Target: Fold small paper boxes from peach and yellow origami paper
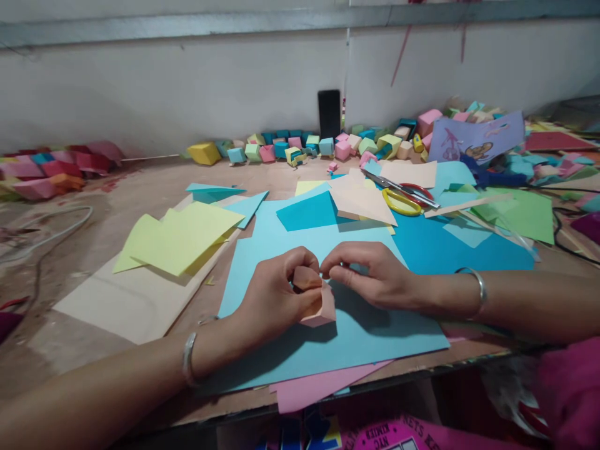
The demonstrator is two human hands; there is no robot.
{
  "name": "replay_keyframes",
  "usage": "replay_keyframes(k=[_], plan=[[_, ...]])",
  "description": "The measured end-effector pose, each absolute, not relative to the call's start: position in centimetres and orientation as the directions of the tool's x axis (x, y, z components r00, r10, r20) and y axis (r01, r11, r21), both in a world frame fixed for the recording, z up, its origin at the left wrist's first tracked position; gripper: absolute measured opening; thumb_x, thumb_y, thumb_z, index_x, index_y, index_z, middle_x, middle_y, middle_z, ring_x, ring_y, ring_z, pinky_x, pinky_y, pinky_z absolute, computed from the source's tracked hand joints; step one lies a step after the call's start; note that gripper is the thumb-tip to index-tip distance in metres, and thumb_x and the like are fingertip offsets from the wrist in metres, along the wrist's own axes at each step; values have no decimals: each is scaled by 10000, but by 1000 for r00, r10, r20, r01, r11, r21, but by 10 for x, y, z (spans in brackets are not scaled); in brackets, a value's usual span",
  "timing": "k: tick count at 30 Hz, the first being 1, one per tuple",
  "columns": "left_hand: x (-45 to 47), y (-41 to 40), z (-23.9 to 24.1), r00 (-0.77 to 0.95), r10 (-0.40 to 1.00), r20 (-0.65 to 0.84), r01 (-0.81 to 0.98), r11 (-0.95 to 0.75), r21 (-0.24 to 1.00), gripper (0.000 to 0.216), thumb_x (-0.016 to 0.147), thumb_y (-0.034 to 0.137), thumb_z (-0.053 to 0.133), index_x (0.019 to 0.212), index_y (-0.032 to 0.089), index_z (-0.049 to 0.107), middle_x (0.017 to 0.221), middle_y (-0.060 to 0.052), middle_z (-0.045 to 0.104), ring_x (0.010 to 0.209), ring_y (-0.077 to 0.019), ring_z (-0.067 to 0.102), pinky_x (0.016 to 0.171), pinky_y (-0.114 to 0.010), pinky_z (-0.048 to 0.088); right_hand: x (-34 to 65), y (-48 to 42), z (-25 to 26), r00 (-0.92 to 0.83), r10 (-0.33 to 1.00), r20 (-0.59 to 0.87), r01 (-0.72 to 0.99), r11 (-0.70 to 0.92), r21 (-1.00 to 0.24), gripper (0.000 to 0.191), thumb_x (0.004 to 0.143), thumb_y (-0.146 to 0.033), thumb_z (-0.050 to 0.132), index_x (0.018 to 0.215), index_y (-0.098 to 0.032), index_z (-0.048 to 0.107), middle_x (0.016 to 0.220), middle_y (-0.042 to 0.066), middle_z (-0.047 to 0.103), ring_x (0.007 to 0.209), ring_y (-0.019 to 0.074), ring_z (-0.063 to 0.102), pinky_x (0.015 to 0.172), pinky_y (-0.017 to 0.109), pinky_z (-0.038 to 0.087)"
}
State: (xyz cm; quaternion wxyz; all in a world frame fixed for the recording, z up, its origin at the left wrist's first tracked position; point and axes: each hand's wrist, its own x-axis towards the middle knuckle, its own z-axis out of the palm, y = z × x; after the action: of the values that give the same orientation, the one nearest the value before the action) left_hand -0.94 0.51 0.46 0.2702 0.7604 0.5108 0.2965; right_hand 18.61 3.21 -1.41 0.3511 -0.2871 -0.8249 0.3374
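Observation:
A small peach paper box [323,310], partly folded with its top side open, is gripped in my left hand [276,290]. My left thumb reaches into the box, and the fingers curl round its far side. Beside its upper right edge, my right hand [370,269] is closed in a pinch. Whether those fingertips hold a flap or something smaller is hidden. Both hands are above a large light blue paper sheet [403,334]. Yellow-handled scissors [402,204] and red-handled scissors [419,195] lie behind my right hand on cut paper.
Yellow sheets [187,234] lie on a cream sheet [112,306] at left. Small folded paper boxes [281,150] line the wall around an upright phone [329,112]. A purple printed card [475,137] and green paper [529,212] are at right. Pink paper [314,390] overhangs the front edge.

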Motion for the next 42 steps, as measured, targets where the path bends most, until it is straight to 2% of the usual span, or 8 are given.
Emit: replay_keyframes(k=[3, 6, 8, 11, 15, 22, 30, 42], plan=[[-9, 7, 4, 295, 939, 176, 618, -328, 714, 144, 607, 86, 541, 687, 192, 483, 636, 68, 522, 580, -86, 451, 558, -213, 365, 185, 30, -8, -548, 755, 360, 262, 564, -783, 160, 907, -262, 524, 917, -154, 641, 876, 34, 680, 791, 117, 589, 718, 251, 449], [-9, 8, 1, 328, 925, 191, 625, -364, 691, 216, 621, 110, 613, 687, 200, 428, 628, 83, 492, 567, -77, 404, 536, -206, 336, 182, 22, -4, -539, 795, 277, 352, 512, -784, 205, 805, -346, 652, 872, -158, 604, 823, 11, 642, 730, 116, 553, 677, 254, 433], [-8, 7, -2, 354, 912, 208, 628, -396, 669, 276, 615, 114, 659, 697, 201, 410, 641, 90, 491, 555, -69, 392, 520, -203, 311, 181, 16, -3, -542, 814, 210, 426, 481, -766, 201, 756, -325, 678, 831, -166, 580, 785, -2, 628, 692, 116, 537, 650, 258, 416], [-6, 5, -4, 399, 888, 228, 601, -441, 666, 288, 634, 110, 685, 735, 199, 431, 652, 94, 499, 539, -61, 405, 509, -200, 296, 180, 9, -4, -570, 804, 169, 478, 491, -728, 60, 755, -211, 603, 781, -169, 568, 759, 2, 629, 683, 121, 528, 639, 262, 392], [-3, 3, -4, 445, 871, 209, 568, -455, 686, 262, 691, 152, 689, 740, 198, 436, 640, 86, 487, 547, -70, 416, 510, -205, 297, 181, 8, -6, -593, 787, 167, 492, 519, -699, 88, 714, -101, 523, 757, -167, 561, 753, 9, 620, 681, 120, 508, 632, 258, 365], [-4, -1, 4, 492, 867, 77, 512, -360, 780, 80, 789, 144, 525, 787, 196, 464, 709, 32, 548, 593, -99, 475, 536, -232, 365, 181, 12, -6, -596, 777, 202, 519, 565, -641, 52, 728, -136, 502, 691, -172, 508, 684, 4, 560, 629, 115, 443, 588, 255, 310], [-4, 2, 4, 463, 872, 155, 609, -441, 659, 101, 754, 125, 531, 665, 171, 545, 632, 21, 563, 596, -110, 472, 569, -245, 351, 181, 15, -9, -596, 761, 257, 502, 603, -620, 100, 708, -98, 506, 759, -180, 476, 772, 15, 553, 719, 133, 458, 645, 261, 336], [-4, 2, 6, 492, 866, 93, 611, -420, 671, 94, 790, 139, 507, 741, 175, 579, 713, -1, 618, 632, -124, 505, 599, -253, 389, 182, 17, -13, -597, 757, 265, 537, 623, -569, 105, 715, -111, 546, 737, -183, 473, 728, -1, 550, 662, 122, 430, 610, 257, 292]])
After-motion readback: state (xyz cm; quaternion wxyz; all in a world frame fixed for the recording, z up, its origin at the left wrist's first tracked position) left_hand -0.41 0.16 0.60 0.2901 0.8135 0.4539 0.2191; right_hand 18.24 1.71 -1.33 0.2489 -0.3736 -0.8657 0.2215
